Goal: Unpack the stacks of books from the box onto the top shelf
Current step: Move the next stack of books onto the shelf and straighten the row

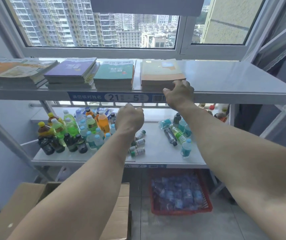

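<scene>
Grey metal top shelf [225,78] holding four stacks of books in a row, hands at its front edge.

Cardboard box [116,210] sits low at the left, its inside hidden by the arms. The tan stack [161,71] lies rightmost, just beside the green one [114,73]; the shelf beyond it is bare. These paperbacks look heavy together, floppy and slick-covered, best gripped under the bottom book at both sides. The right hand [179,94] curls loosely on the tan stack's near corner; the left hand [129,118] hangs below the shelf edge, fingers curled, apparently holding nothing.
</scene>
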